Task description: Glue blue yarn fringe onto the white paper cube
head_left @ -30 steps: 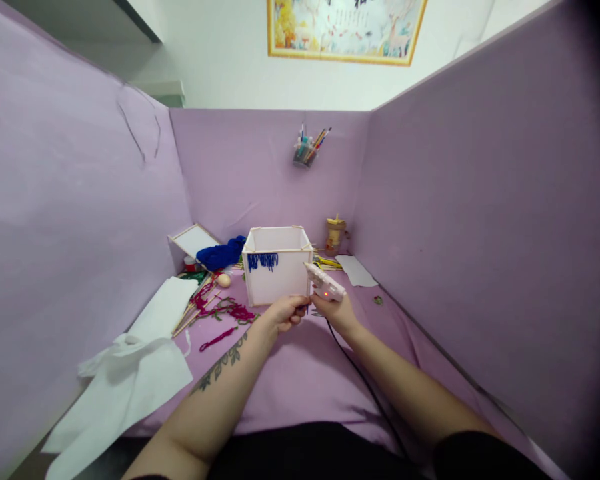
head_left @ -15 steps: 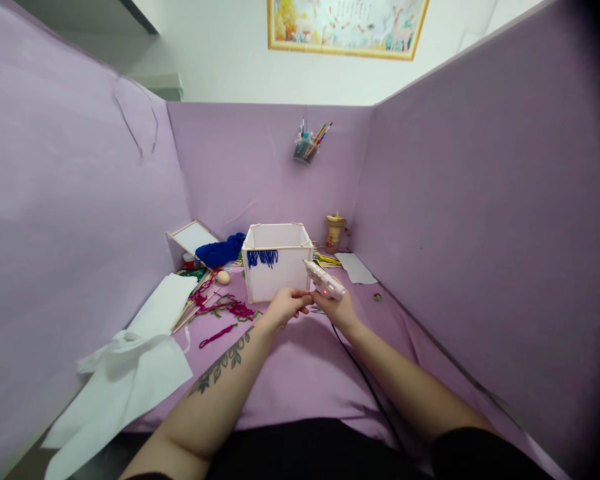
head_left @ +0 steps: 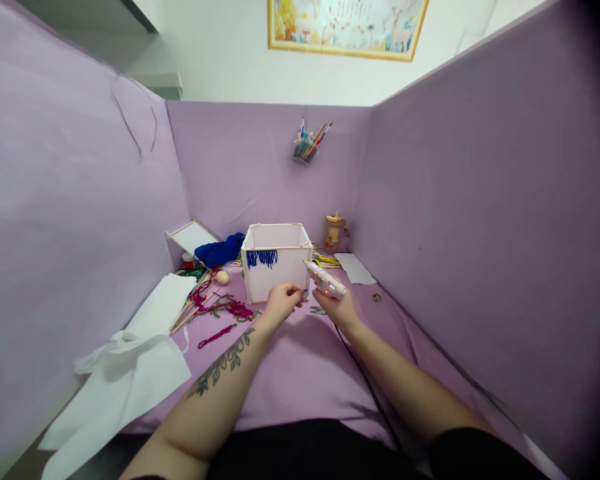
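Observation:
In my right hand (head_left: 339,308) is a pale glue gun (head_left: 326,280) with a small red light, its nozzle pointing up and left. My left hand (head_left: 284,303) is closed in a pinch just left of it, with a bit of blue yarn (head_left: 305,291) showing at the fingertips. Right behind my hands stands an open-topped white box (head_left: 293,270) framed with thin wooden sticks. Short blue yarn strands (head_left: 263,258) hang along the upper left of its front face. Scissors (head_left: 318,310) lie partly hidden beside my right hand.
Left of the box lie a blue yarn bundle (head_left: 220,251), magenta yarn (head_left: 237,308), wooden sticks (head_left: 183,319), an egg-shaped piece (head_left: 223,277) and white cloth (head_left: 130,373). Yellow-handled pliers (head_left: 327,259) and white paper (head_left: 355,268) sit to the right. Purple panels (head_left: 480,200) enclose the table; a black cord (head_left: 363,373) trails toward me.
My left hand has drawn slightly left, away from my right hand, and the blue yarn now shows at its fingertips. The glue gun stays nearly in place.

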Demonstrator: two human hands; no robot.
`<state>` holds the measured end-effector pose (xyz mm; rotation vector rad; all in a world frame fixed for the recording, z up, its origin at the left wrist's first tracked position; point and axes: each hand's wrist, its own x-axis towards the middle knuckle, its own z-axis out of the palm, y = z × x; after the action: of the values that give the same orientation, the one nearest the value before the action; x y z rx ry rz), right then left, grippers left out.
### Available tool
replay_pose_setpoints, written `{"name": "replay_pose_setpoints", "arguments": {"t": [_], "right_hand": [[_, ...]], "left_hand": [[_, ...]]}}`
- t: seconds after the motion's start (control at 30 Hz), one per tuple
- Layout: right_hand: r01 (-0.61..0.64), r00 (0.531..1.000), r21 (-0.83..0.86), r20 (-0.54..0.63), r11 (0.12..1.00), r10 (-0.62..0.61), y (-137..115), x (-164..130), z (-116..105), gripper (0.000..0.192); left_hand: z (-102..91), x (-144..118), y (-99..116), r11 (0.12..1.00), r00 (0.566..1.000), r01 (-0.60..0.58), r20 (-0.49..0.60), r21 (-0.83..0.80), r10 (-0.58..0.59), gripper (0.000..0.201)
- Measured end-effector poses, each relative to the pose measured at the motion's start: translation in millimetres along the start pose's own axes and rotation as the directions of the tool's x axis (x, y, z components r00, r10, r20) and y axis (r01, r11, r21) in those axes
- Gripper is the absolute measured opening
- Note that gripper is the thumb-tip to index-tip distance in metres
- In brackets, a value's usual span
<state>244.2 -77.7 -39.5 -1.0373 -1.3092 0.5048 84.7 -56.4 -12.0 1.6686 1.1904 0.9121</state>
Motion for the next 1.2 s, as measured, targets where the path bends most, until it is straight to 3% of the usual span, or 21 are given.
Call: {"name": "replay_pose_setpoints", "arguments": {"t": [0.13, 0.23, 0.37, 0.93, 1.2], "right_hand": [[-0.035, 0.992, -0.006, 0.124, 0.999, 0.036, -0.4, -0.9, -3.6, 0.033], [-0.068, 0.984, -0.063, 0.162, 0.996, 0.077, 0.7, -2.1, -3.7, 0.022], [-0.075, 0.986, -0.082, 0.141, 0.994, 0.086, -0.9, -2.4, -2.6, 0.022], [-0.114, 0.983, -0.083, 0.133, 0.990, 0.124, 0.0, -3.0, 0.0, 0.021], [-0.070, 0.987, -0.073, 0.141, 0.995, 0.080, 7.0, -1.8, -0.5, 0.019]], "left_hand": [[-13.4, 0.8, 0.1, 0.975, 0.974, -0.084, -0.190, 0.204, 0.123, 0.019], [-21.3, -0.9, 1.8, 0.936, 0.940, -0.139, -0.255, 0.322, 0.227, 0.020], [-25.8, -1.9, 3.3, 0.917, 0.911, -0.164, -0.300, 0.363, 0.282, 0.018], [-24.6, -1.6, 2.4, 0.908, 0.904, -0.203, -0.286, 0.367, 0.318, 0.019], [-24.0, -3.1, 3.5, 0.908, 0.904, -0.200, -0.289, 0.369, 0.316, 0.018]]}}
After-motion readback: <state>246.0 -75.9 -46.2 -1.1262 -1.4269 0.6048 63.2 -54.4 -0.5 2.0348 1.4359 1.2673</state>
